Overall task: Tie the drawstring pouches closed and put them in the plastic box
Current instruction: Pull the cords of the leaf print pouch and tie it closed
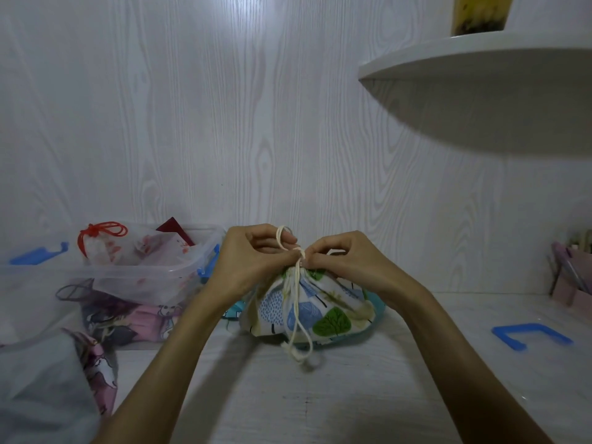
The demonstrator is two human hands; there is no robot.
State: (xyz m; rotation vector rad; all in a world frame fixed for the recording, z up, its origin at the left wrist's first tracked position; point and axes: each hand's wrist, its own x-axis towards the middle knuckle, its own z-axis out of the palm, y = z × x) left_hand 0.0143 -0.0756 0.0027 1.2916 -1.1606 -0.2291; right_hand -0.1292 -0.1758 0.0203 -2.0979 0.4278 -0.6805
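I've got both hands at the pouch (307, 309) neck: left hand (253, 261) and right hand (339, 259) each pinch the cord (299, 277), pulling apart to cinch the knot; box (153, 274) waits nearby.

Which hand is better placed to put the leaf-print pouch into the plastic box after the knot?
Probably the left hand: the plastic box stands on its side, just beyond it. The right hand would cross over the leaf-print pouch.

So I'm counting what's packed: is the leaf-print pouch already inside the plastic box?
No, the leaf-print pouch sits on the table right of the plastic box, with both hands pinching its cream drawstring.
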